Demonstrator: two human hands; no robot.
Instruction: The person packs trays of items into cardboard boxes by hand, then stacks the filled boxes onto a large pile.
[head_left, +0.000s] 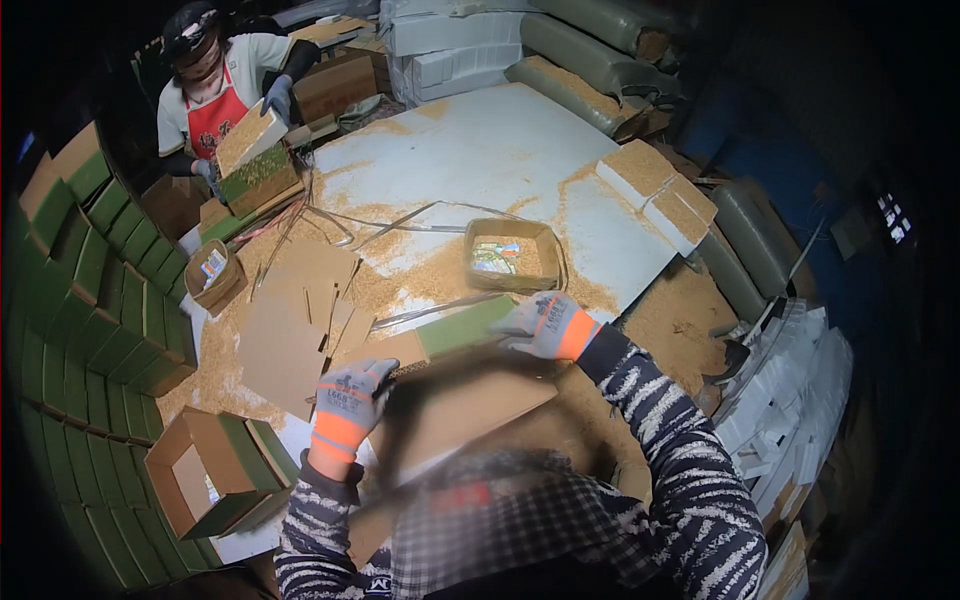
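Observation:
A green and brown cardboard carton (465, 326), seemingly folded flat, spans the gap between my two gloved hands. My left hand (347, 405) has its fingers curled around the brown end. At the green end is my right hand (546, 326), a little blurred, with its fingers on the edge. Below the carton, a broad brown cardboard panel (457, 420) slopes towards me; whether it belongs to the same carton I cannot tell. Just beyond my right hand stands an open box (517, 277) holding sawdust-like grains and printed cards.
Flat cardboard pieces (289, 337) lie left of centre on the grain-strewn white table (450, 165). Green cartons (97, 330) are stacked at left, near an open carton (202, 465). White foam trays (656, 191) sit at right. Across the table, a co-worker (225, 105) tilts another tray over a green box.

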